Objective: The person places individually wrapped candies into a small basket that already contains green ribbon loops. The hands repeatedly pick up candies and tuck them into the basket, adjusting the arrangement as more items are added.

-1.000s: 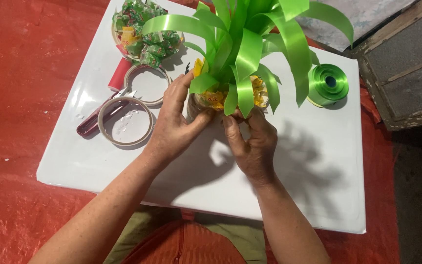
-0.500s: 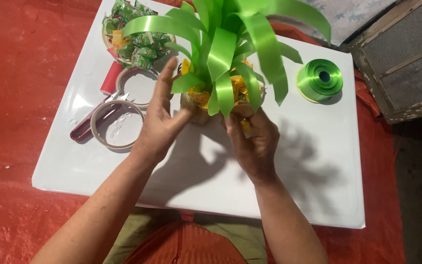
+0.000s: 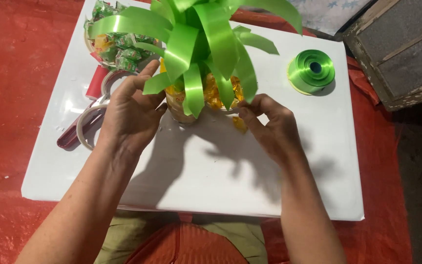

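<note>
Two hands, the left hand [image 3: 132, 113] and the right hand [image 3: 269, 128], are showing. One ribbon-topped candy jar [image 3: 199, 95] is standing on one white board [image 3: 211, 171]. One green ribbon roll [image 3: 311, 71], two tape rolls [image 3: 90, 126] and one bowl of wrapped candies [image 3: 116, 46] are lying there.

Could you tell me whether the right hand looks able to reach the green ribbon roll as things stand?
Probably yes: the right hand is by the ribbon-topped jar, and only bare white board separates it from the ribbon roll.
</note>
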